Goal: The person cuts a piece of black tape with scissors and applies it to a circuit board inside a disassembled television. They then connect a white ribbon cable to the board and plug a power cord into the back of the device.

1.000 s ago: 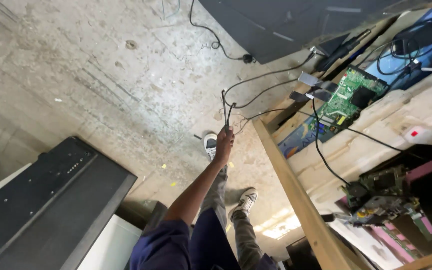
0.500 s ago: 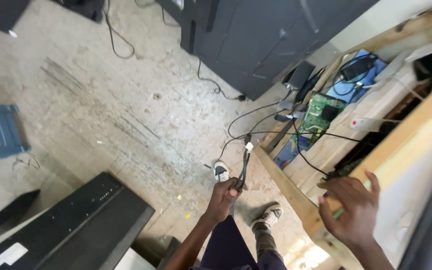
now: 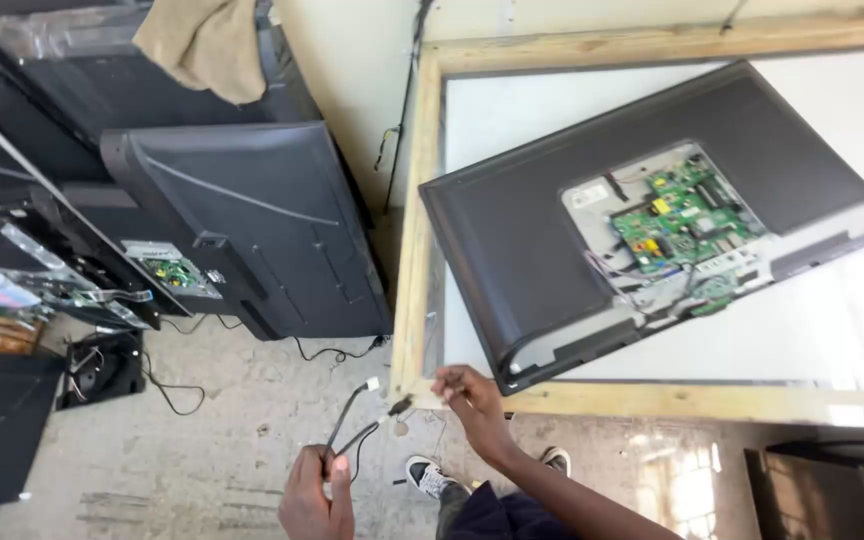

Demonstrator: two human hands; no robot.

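Cable (image 3: 347,425) clenched in left grip (image 3: 314,495), its plug end seemingly pinched by right grip (image 3: 467,392).

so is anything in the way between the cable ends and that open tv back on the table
Nothing visible. The left hand grips the black cable, the right hand pinches its plug by the wooden table edge, and the television lies just beyond, back panel open.

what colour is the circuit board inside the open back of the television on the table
Green, dotted with small dark and silvery parts: the circuit board in the flat black television, seen clearly from the head view.
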